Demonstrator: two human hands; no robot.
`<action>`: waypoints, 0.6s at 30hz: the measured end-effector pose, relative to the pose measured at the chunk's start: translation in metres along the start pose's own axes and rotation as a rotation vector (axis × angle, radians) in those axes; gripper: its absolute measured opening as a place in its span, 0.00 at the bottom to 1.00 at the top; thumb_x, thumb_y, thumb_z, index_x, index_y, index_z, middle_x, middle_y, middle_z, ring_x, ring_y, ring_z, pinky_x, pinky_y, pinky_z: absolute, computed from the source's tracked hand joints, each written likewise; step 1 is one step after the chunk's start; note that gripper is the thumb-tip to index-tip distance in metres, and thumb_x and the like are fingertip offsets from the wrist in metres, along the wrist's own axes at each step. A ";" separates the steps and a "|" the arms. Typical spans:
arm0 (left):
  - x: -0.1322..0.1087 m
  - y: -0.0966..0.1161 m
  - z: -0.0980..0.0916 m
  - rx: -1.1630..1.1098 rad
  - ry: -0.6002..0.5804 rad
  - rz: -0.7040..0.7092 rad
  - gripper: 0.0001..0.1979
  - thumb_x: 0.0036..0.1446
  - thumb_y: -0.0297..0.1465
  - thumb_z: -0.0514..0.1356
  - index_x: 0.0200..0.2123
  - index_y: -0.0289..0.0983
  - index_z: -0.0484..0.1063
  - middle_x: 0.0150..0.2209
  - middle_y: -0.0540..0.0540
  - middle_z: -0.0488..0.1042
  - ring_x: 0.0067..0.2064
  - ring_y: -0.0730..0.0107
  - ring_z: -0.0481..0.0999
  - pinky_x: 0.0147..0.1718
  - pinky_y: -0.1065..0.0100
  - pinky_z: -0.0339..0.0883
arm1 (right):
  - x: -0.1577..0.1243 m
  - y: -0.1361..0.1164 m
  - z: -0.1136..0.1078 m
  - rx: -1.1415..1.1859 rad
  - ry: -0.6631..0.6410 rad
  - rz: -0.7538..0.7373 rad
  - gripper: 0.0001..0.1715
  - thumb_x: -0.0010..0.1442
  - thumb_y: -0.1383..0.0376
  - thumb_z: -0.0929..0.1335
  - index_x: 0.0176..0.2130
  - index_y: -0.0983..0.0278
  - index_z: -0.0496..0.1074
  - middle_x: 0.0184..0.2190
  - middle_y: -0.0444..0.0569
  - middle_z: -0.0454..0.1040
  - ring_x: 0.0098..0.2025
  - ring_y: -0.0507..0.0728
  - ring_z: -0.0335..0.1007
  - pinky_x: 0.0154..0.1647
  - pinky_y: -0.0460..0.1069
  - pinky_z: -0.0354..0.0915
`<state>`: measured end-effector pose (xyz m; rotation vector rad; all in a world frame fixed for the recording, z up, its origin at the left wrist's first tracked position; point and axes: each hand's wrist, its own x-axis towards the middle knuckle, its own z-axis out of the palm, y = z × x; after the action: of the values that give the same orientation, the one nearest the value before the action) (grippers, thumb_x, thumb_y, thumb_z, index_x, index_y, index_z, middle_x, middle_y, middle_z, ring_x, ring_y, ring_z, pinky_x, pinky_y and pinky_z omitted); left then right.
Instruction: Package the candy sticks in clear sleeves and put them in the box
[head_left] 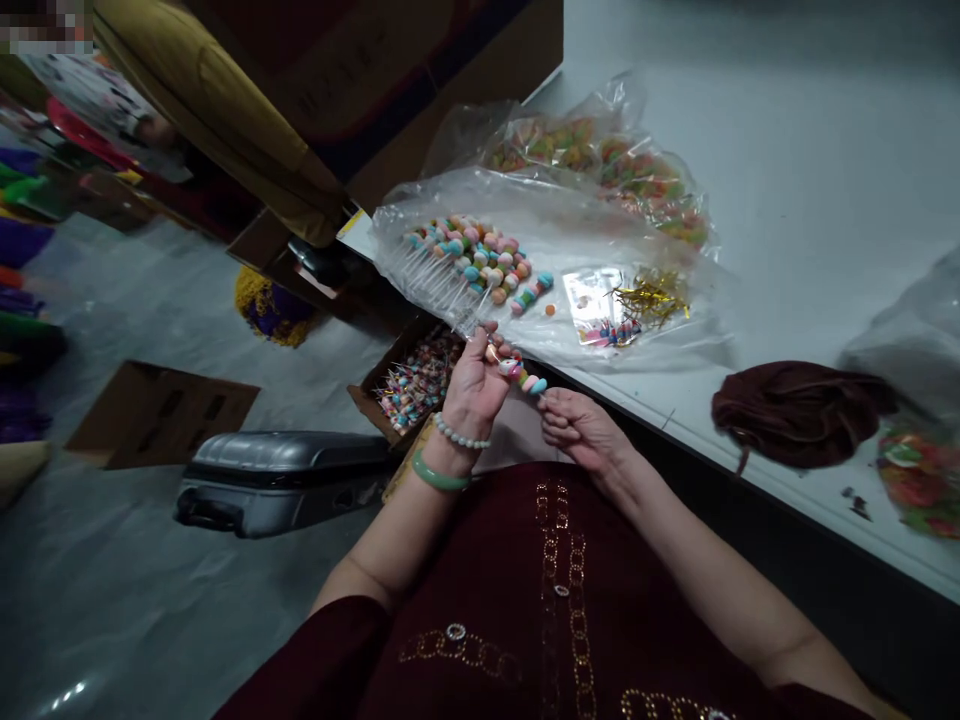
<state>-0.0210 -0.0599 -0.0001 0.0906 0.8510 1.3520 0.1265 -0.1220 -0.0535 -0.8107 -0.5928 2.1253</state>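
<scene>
A colourful candy skewer (523,378) is held between my hands, in front of the table edge. My left hand (476,385) has its fingers closed around the upper part, near the white and orange pieces. With thumb and finger, my right hand (581,425) pinches the lower end, just past a blue piece. Beyond them, a pile of similar candy skewers (480,255) with pale sticks lies on a clear plastic sheet (450,195). One short row of candies (532,292) lies apart from the pile. Gold twist ties (651,296) rest on a small printed packet (589,290).
Bags of gummy candy (570,145) lie at the back of the white table (787,200). A brown cloth bundle (799,412) is on the right. Below left stand an open carton of skewers (416,385) and a grey suitcase (285,475). Another person's trousers (225,100) show upper left.
</scene>
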 end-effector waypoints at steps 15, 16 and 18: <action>0.001 -0.035 0.009 0.170 -0.155 -0.081 0.15 0.59 0.43 0.61 0.38 0.37 0.72 0.24 0.53 0.67 0.22 0.82 0.65 0.20 0.77 0.57 | 0.009 -0.003 -0.006 0.412 -0.149 0.171 0.03 0.58 0.70 0.68 0.32 0.67 0.67 0.15 0.31 0.49 0.14 0.42 0.30 0.15 0.38 0.44; 0.002 -0.037 0.009 0.177 -0.160 -0.100 0.15 0.59 0.44 0.61 0.38 0.36 0.72 0.25 0.52 0.67 0.23 0.81 0.66 0.20 0.77 0.58 | 0.009 -0.003 -0.007 0.394 -0.109 0.135 0.04 0.57 0.69 0.68 0.31 0.67 0.68 0.14 0.31 0.50 0.14 0.42 0.31 0.15 0.38 0.44; 0.004 -0.040 0.006 0.186 -0.161 -0.135 0.17 0.58 0.44 0.62 0.39 0.36 0.72 0.26 0.51 0.69 0.26 0.78 0.70 0.25 0.76 0.63 | 0.010 -0.004 -0.009 0.317 0.005 0.044 0.06 0.55 0.68 0.70 0.30 0.66 0.67 0.14 0.32 0.53 0.14 0.42 0.34 0.14 0.38 0.41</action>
<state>0.0152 -0.0646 -0.0187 0.2782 0.8296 1.1220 0.1299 -0.1106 -0.0603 -0.6552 -0.2268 2.1825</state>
